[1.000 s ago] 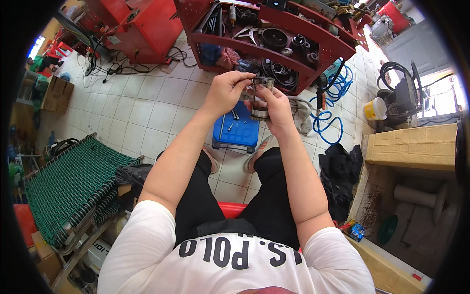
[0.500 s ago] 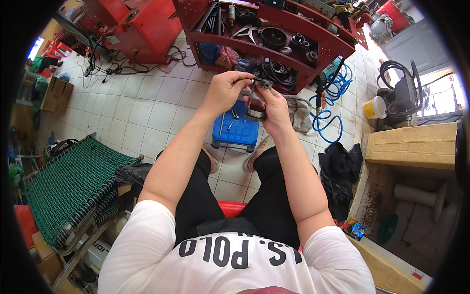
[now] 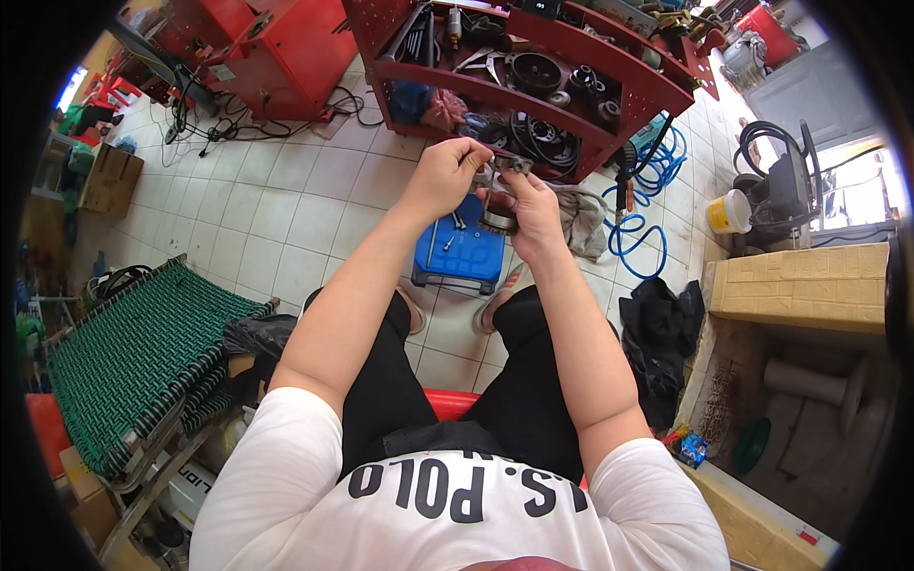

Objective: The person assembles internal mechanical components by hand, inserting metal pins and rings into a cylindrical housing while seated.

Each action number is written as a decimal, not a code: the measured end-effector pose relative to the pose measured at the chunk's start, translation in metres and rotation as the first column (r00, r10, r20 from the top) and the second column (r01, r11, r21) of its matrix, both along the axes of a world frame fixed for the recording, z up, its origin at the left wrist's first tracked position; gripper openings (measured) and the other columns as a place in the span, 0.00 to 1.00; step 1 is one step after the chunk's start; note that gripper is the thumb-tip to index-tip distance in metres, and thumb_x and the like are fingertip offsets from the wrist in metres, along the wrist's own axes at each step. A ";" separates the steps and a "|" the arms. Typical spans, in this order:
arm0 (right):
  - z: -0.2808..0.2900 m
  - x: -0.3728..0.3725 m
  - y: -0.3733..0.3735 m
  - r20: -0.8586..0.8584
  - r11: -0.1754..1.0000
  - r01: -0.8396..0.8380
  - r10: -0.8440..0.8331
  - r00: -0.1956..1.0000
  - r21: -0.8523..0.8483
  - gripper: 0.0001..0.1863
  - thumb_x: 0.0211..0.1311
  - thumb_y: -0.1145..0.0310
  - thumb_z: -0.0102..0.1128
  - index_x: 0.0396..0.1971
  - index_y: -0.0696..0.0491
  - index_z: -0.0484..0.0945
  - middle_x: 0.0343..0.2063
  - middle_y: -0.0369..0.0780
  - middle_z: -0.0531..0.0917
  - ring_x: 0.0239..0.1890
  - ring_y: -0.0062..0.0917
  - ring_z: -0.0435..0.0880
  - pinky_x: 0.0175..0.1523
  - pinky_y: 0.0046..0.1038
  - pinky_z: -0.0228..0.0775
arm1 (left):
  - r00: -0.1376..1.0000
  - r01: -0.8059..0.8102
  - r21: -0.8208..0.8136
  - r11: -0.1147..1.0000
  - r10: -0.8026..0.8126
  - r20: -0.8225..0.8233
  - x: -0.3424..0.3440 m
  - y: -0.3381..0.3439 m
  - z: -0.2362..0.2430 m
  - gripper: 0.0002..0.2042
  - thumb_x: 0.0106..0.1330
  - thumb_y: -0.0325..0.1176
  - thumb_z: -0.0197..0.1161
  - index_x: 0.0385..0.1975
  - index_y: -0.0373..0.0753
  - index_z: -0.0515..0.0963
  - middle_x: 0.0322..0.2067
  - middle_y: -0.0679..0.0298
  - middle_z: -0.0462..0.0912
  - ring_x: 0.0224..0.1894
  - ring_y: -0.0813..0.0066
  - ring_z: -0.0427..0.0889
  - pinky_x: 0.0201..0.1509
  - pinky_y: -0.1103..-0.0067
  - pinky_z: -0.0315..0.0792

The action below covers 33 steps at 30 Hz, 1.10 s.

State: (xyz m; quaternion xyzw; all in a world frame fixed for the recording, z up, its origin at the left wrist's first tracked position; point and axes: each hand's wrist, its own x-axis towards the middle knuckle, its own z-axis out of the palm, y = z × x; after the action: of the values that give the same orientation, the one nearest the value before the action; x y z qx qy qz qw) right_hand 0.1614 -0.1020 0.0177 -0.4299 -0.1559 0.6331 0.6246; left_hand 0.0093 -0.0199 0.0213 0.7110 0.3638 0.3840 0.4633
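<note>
My right hand point(image 3: 539, 217) is closed around a metal machine part point(image 3: 499, 222), with a round banded end low down and a smaller block at the top. Close by its upper end, my left hand point(image 3: 446, 177) is pinched; what its fingertips hold is too small to make out. Beneath both hands, a blue plastic case point(image 3: 466, 259) rests on the floor between my feet. A thin metal rod point(image 3: 432, 245) and several bolts point(image 3: 450, 242) lie on its top.
Ahead stands a red tool cart point(image 3: 533, 109) loaded with metal parts. A grey rag point(image 3: 579, 224) and coiled blue hose point(image 3: 628, 243) lie to the right. On the left is a green woven folding bed point(image 3: 157, 352); at right, a yellowish tiled ledge point(image 3: 800, 285) borders a basin.
My left fingertips have shifted slightly left and turned beside the part's upper end. My right hand keeps its hold, with the part tilted a little differently.
</note>
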 end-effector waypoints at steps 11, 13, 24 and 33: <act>0.000 0.001 0.001 0.285 0.993 -0.057 0.026 0.958 0.099 0.14 0.69 0.63 0.68 0.48 0.54 0.85 0.40 0.37 0.88 0.35 0.27 0.90 0.39 0.25 0.77 | 0.996 0.025 -0.103 0.994 -0.017 0.083 0.000 0.003 -0.011 0.21 0.81 0.47 0.53 0.37 0.33 0.81 0.26 0.67 0.81 0.32 0.81 0.76 0.39 0.77 0.73; 0.001 -0.002 0.001 0.305 0.994 -0.042 0.009 0.952 0.100 0.12 0.67 0.64 0.69 0.44 0.55 0.85 0.37 0.36 0.88 0.33 0.24 0.89 0.38 0.24 0.76 | 0.997 0.066 -0.030 0.997 -0.067 -0.030 -0.003 0.004 -0.011 0.22 0.81 0.49 0.52 0.36 0.34 0.80 0.26 0.68 0.80 0.31 0.81 0.76 0.38 0.77 0.72; -0.004 0.000 0.002 0.376 0.992 -0.058 0.013 0.927 0.110 0.13 0.68 0.63 0.69 0.45 0.55 0.86 0.36 0.38 0.90 0.33 0.23 0.90 0.40 0.22 0.76 | 0.995 0.058 -0.220 0.974 -0.038 0.094 -0.002 0.008 -0.012 0.22 0.80 0.50 0.54 0.36 0.33 0.79 0.27 0.67 0.79 0.31 0.79 0.76 0.38 0.78 0.73; -0.003 0.000 0.001 0.362 0.993 -0.060 0.021 0.932 0.099 0.13 0.68 0.63 0.69 0.45 0.55 0.86 0.36 0.37 0.90 0.33 0.24 0.90 0.39 0.23 0.75 | 0.990 0.121 -0.190 0.974 -0.132 -0.047 -0.008 0.014 -0.019 0.22 0.81 0.50 0.53 0.38 0.33 0.78 0.26 0.67 0.79 0.30 0.79 0.76 0.35 0.77 0.73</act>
State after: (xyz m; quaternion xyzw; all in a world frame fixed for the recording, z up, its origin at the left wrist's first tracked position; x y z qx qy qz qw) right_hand 0.1611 -0.1009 0.0152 -0.5006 -0.3105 0.5470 0.5947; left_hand 0.0017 -0.0058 0.0019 0.6973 0.3658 0.2967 0.5403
